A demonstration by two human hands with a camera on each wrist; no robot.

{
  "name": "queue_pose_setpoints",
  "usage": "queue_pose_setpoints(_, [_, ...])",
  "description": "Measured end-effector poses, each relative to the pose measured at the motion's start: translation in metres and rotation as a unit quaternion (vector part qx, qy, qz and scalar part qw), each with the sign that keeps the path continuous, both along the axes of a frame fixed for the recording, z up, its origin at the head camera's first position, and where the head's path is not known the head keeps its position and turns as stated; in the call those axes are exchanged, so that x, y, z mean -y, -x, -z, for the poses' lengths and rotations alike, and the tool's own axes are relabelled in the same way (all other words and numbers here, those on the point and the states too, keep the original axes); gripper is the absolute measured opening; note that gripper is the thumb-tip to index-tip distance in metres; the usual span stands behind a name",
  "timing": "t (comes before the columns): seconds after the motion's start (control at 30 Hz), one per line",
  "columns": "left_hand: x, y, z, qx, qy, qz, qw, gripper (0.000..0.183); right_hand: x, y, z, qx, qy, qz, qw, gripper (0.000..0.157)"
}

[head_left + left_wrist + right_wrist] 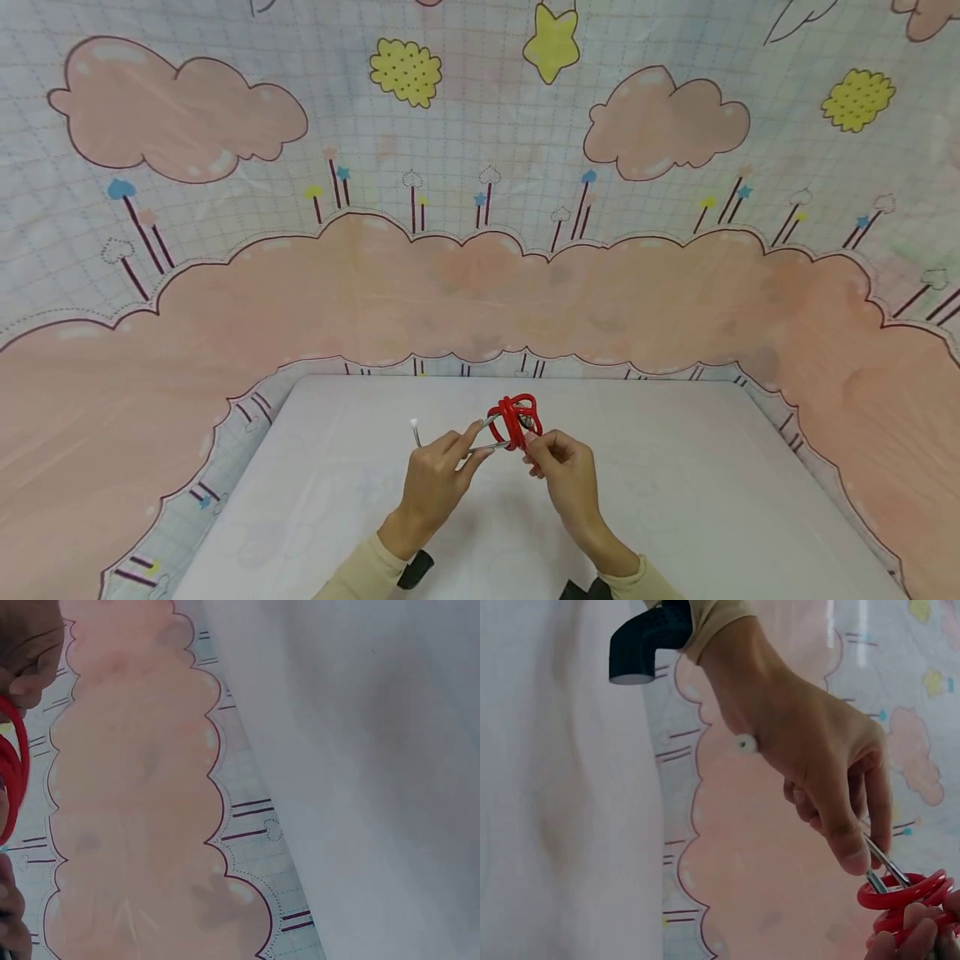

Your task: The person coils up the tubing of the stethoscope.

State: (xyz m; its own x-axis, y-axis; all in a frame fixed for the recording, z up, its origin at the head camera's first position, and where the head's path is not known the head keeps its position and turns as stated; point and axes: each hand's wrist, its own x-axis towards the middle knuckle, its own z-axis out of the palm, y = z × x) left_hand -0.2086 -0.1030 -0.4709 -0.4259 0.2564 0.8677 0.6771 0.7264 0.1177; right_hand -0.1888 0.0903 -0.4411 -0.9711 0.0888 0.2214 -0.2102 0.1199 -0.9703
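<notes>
Above the table, both hands hold a small bundle of looped red cord. My left hand pinches two thin metal prongs between thumb and fingers; their far ends run into the red loops. A metal rod with a white tip sticks up behind that hand. On the bundle's other side, my right hand pinches the cord at its lower right. In the right wrist view the prongs enter the red coils, with right fingertips on them. The left wrist view catches only part of the coils.
Below the hands lies a white tabletop. A patterned cloth backdrop with clouds and stars rises behind and around it. Black wrist mounts show at both cream sleeves.
</notes>
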Motion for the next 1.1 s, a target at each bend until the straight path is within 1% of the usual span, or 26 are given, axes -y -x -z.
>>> queue_pose_setpoints(0.1, [0.001, 0.001, 0.0, 0.018, -0.003, -0.013, 0.9997, 0.043, 0.0, -0.002, 0.004, -0.032, -0.029, 0.002, 0.999, 0.019])
queue_pose_setpoints(0.17, [0.002, 0.002, 0.0, 0.025, 0.001, -0.022, 0.9994, 0.044, 0.0, -0.003, 0.008, -0.081, -0.055, 0.006, 0.995, 0.015])
queue_pose_setpoints(0.23, [0.002, 0.002, -0.001, 0.031, 0.007, -0.026, 0.9992, 0.044, 0.0, -0.003, 0.012, -0.142, -0.084, 0.021, 0.986, 0.01])
queue_pose_setpoints(0.33, [0.002, 0.002, -0.002, 0.031, 0.014, -0.027, 0.9991, 0.046, -0.002, 0.0, 0.017, -0.23, -0.134, 0.052, 0.962, 0.005])
queue_pose_setpoints(0.4, [0.001, 0.001, -0.002, 0.03, 0.017, -0.023, 0.9992, 0.046, -0.004, 0.002, 0.019, -0.255, -0.153, 0.07, 0.952, 0.003])
queue_pose_setpoints(0.5, [0.0, 0.0, -0.003, 0.034, 0.019, -0.017, 0.9991, 0.046, -0.005, 0.003, 0.02, -0.267, -0.167, 0.086, 0.945, 0.005])
queue_pose_setpoints(0.63, [-0.001, 0.0, -0.004, 0.045, 0.013, -0.01, 0.9989, 0.044, -0.006, 0.004, 0.021, -0.269, -0.161, 0.093, 0.945, 0.004])
queue_pose_setpoints(0.7, [-0.002, 0.0, -0.004, 0.05, 0.006, -0.004, 0.9987, 0.042, -0.004, 0.0, 0.013, -0.27, -0.15, 0.1, 0.946, 0.004])
queue_pose_setpoints(0.87, [-0.002, 0.001, -0.004, 0.06, 0.002, 0.003, 0.9982, 0.046, 0.001, -0.012, -0.008, -0.24, -0.113, 0.093, 0.96, 0.007])
queue_pose_setpoints(0.93, [-0.002, 0.001, -0.003, 0.062, 0.007, 0.003, 0.998, 0.045, 0.001, -0.012, -0.005, -0.226, -0.104, 0.092, 0.964, 0.007])
queue_pose_setpoints(1.03, [-0.001, 0.001, -0.003, 0.061, 0.021, 0.001, 0.9979, 0.044, 0.0, -0.006, 0.005, -0.207, -0.092, 0.096, 0.969, 0.01])
queue_pose_setpoints(1.1, [-0.002, 0.0, -0.003, 0.053, 0.032, -0.004, 0.9981, 0.043, -0.001, -0.001, 0.011, -0.18, -0.074, 0.09, 0.977, 0.012])
